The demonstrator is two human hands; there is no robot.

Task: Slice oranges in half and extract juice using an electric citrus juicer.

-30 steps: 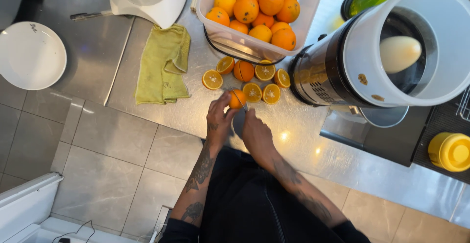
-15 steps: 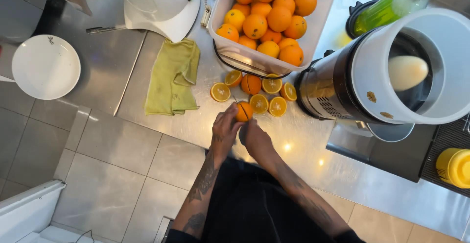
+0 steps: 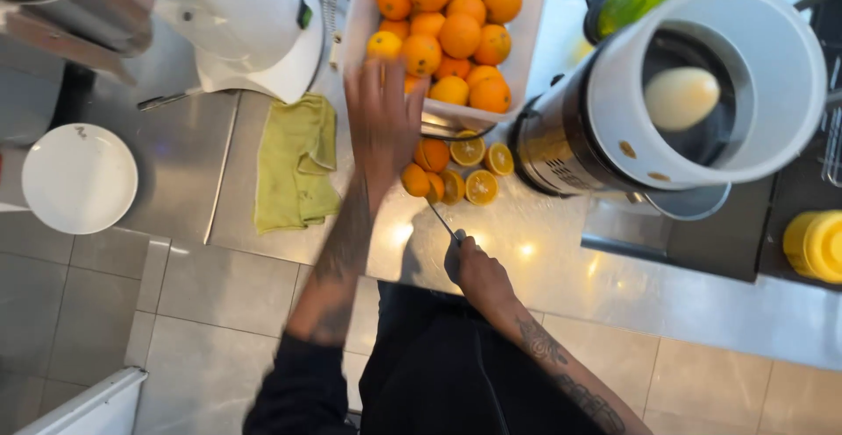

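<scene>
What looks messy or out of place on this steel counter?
Little stands out: the crumpled green cloth lies bunched beside the white machine, and cut orange halves sit loose on the counter beneath the white crate.

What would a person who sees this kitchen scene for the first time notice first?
The white tub of whole oranges at the top centre draws the eye first, with the cut orange halves lying on the steel counter just below it. The left hand stretches, blurred, toward the tub, while the right hand holds a knife near the halves. At right stands a big juicer with a white rim.
</scene>
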